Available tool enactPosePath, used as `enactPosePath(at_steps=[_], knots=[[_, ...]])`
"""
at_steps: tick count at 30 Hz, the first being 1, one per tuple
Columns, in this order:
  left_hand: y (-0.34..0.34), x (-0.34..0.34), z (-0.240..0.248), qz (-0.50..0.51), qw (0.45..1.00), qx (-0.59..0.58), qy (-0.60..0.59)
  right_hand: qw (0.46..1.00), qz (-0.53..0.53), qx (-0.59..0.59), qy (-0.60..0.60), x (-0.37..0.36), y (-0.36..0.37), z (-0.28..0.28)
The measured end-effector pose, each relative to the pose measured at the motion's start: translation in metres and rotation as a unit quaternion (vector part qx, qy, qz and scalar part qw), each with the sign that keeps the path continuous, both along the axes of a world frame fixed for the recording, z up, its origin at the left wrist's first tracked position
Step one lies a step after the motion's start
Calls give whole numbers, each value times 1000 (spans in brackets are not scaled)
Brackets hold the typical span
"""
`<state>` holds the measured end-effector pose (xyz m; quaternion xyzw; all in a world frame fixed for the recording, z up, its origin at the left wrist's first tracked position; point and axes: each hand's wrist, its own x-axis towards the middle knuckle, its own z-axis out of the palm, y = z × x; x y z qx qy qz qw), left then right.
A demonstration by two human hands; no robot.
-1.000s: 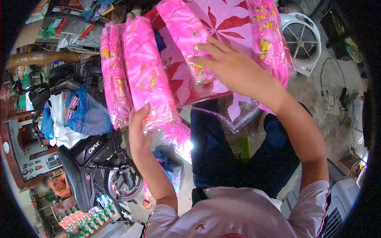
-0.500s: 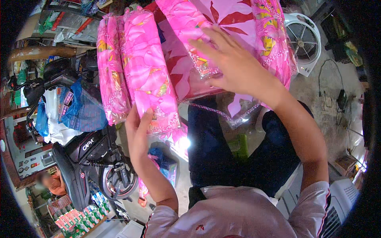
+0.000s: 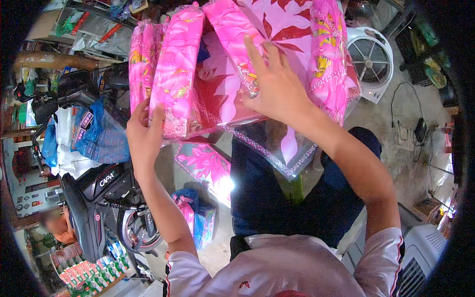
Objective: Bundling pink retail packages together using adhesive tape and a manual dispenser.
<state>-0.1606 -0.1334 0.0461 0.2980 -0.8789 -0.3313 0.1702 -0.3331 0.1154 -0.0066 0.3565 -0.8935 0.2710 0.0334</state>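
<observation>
My left hand [image 3: 144, 131] is at the lower left edge of a long pink petal-patterned packet [image 3: 178, 74] in clear plastic, its thumb and fingers curled about that edge. More pink packets [image 3: 142, 64] stand just left of it. My right hand [image 3: 279, 81] lies with outstretched, spread fingers over the lower part of a middle packet [image 3: 230, 34], covering part of it. Under these is a pink and dark-red flower-patterned plastic sheet [image 3: 289, 29], its clear pointed corner hanging over my lap. Another pink packet [image 3: 327, 59] lies along the sheet's right side.
At the left stands a black electric bike [image 3: 94, 208] with a blue plastic bag [image 3: 106, 133]. A white round fan [image 3: 368, 64] is at the right, a grey-white appliance [image 3: 423, 247] at the lower right. A pink flowered plastic piece [image 3: 205, 163] lies below the packets. A person [image 3: 62, 225] is at far left.
The left packet has shifted up and leftward, and my left hand has moved left along with it. My right hand has come down slightly, its fingers closer over the middle packet.
</observation>
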Motion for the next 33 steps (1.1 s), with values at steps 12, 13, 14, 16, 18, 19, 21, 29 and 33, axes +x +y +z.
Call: enactPosePath(at_steps=[12,13,14,16,18,19,21,29,33], knots=[[134,19,-2,-27,937,-169,305,812,46,-390,-432,-38,77,34],[152,18,-7,-72,949,-77,297,736,66,-435,-514,-34,81,35],[167,5,-16,-74,952,56,293,702,52,-448,-551,-26,88,34],[186,-25,-37,-79,891,353,273,663,27,-488,-566,4,102,36],[197,-48,-52,-84,817,511,255,617,2,-529,-582,33,115,33],[202,-54,-56,-119,714,646,242,573,27,-565,-593,48,122,29],[221,-56,-58,-150,591,763,213,522,47,-603,-601,74,132,23],[232,-19,-61,-174,630,714,250,626,90,-544,-551,118,153,16],[218,-2,-39,-105,715,612,321,699,119,-530,-465,103,166,5]])
